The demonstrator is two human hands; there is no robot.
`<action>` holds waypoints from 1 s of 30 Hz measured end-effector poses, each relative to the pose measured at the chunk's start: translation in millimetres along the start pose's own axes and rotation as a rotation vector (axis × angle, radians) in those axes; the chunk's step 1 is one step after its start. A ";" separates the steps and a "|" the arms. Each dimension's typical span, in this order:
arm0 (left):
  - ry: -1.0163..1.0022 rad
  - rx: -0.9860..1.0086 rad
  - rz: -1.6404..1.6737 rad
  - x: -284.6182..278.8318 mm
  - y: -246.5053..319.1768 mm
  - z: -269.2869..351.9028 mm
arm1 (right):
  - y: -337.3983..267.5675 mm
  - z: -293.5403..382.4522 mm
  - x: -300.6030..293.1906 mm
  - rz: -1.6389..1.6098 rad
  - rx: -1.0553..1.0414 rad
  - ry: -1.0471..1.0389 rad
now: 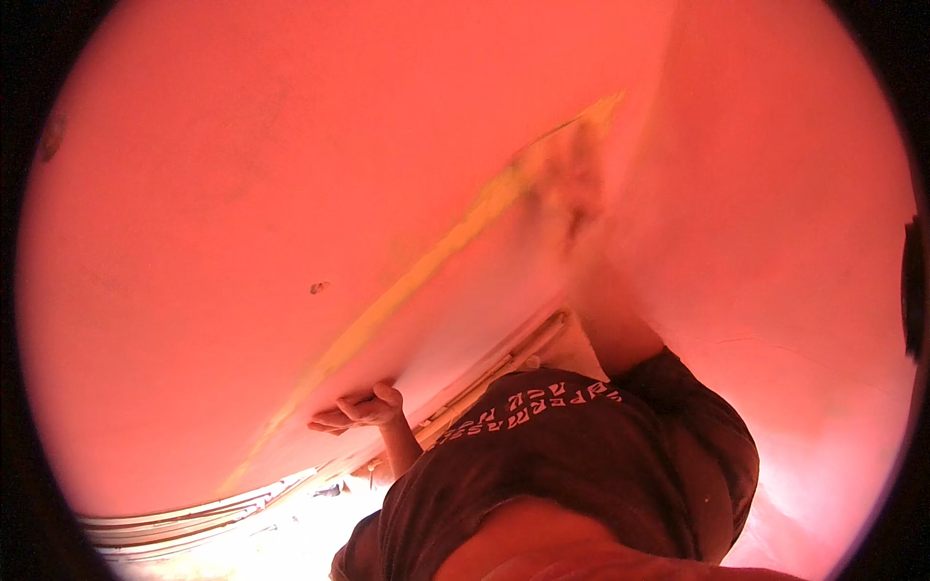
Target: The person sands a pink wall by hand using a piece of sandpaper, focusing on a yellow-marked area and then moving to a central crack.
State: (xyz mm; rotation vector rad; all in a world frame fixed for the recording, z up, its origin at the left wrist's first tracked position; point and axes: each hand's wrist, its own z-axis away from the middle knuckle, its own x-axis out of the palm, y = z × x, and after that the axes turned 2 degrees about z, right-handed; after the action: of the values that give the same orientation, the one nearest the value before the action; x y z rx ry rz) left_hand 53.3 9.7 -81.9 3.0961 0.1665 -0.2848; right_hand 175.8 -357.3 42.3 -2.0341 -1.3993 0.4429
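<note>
A wide pink-red surface, likely a painted wall [218,218], fills most of the view, crossed by a slanting orange-yellow stripe [407,279]. Beside the lower part of this stripe is my left hand [357,409], its fingers spread and slightly bent, with nothing seen in it. My right arm reaches up the picture to the stripe's upper end. There my right hand [574,181] is blurred and tinted like the surface; its fingers and anything in them cannot be made out. My dark T-shirt [567,450], bearing writing, shows below.
Long thin poles or pipes [501,367] run along the surface's edge beyond my shirt. Dark parallel rails or slats [182,519] lie at the lower left, beside a glaring bright area. A small chipped hole [320,287] marks the surface. Something dark [912,287] stands at the right rim.
</note>
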 end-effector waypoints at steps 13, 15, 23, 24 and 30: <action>0.020 0.015 -0.037 -1.0 1.3 -4.8 | -10.7 22.3 3.6 -0.002 -0.027 -0.072; 0.013 0.015 -0.031 -3.0 4.3 -11.4 | 0.6 2.8 -19.6 0.029 0.077 0.005; 0.011 0.018 -0.008 -1.0 -1.8 -3.7 | -6.2 26.2 -1.8 0.139 -0.074 -0.244; 0.011 0.017 -0.014 -2.4 1.7 -7.0 | 2.7 18.1 -12.6 0.224 -0.052 -0.292; 0.022 0.013 0.000 -0.3 3.7 -7.4 | -42.9 5.7 30.2 -0.978 0.484 0.261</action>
State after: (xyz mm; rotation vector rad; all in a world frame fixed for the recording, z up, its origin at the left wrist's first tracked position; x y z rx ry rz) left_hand 54.7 6.3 -74.5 3.1129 0.1653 -0.2533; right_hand 153.4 -317.3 68.4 -0.8304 -1.7016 0.0562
